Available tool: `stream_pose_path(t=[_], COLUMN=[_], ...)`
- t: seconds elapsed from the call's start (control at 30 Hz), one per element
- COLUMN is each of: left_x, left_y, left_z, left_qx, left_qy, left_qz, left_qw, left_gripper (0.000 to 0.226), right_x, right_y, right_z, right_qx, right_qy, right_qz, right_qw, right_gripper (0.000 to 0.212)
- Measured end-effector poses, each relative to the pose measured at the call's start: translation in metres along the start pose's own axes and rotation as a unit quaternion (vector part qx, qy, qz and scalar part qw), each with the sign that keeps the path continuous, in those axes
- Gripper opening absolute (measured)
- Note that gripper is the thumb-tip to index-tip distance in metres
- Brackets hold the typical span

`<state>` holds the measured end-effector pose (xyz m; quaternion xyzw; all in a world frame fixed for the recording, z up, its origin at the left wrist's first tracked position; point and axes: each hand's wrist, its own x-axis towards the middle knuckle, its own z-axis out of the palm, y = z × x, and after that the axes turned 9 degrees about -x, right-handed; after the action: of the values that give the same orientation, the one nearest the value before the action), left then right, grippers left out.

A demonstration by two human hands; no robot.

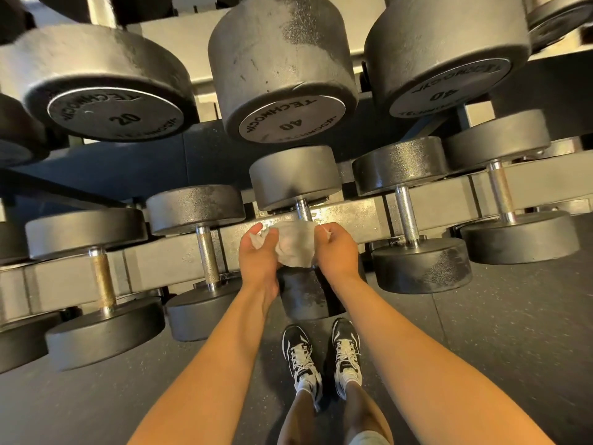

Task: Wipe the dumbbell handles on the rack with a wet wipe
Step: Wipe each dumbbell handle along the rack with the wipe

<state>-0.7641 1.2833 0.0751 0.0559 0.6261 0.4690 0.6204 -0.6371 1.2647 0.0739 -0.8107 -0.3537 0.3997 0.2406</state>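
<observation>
Nearest, my left hand (258, 252) and right hand (337, 249) both grip the wipe (295, 247); it spreads across a dumbbell handle (303, 209).

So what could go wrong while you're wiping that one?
The dumbbell might roll if tugged, and the shoes stand right below its near end. The wipe, stretched between the left hand and right hand, could tear. The big 40 weight juts out above, so rising fast might mean a bump.

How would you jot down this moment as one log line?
step: wiping | left hand: pinches wet wipe | right hand: pinches wet wipe | wet wipe: stretched over dumbbell handle, lower row of rack
</observation>
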Motion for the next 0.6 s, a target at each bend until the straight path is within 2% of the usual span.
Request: stream_pose_path(t=[0.17, 0.33, 0.43, 0.6], left_x=[0.002, -0.003, -0.006, -0.002], left_y=[0.003, 0.003, 0.003, 0.000], left_z=[-0.009, -0.009, -0.003, -0.002], left_qx=[0.009, 0.004, -0.030, 0.030], left_qy=[0.010, -0.033, -0.058, -0.004], left_qz=[-0.013, -0.052, -0.062, -0.002], left_qw=[1.000, 0.998, 0.996, 1.000], left_gripper=[0.025, 0.040, 0.042, 0.038], right_x=[-0.005, -0.007, -0.008, -0.007], right_y=[-0.001, -0.004, -0.003, 0.000], right_z=[0.005, 0.001, 0.000, 0.000], right_qx=[-0.055, -0.075, -0.055, -0.014], right_qy=[0.029, -0.018, -0.036, -0.010], right_qz=[-0.017, -0.020, -0.011, -0.009], right_qw=[0.998, 0.997, 0.998, 1.000], right_gripper=[0.038, 0.031, 0.040, 0.023])
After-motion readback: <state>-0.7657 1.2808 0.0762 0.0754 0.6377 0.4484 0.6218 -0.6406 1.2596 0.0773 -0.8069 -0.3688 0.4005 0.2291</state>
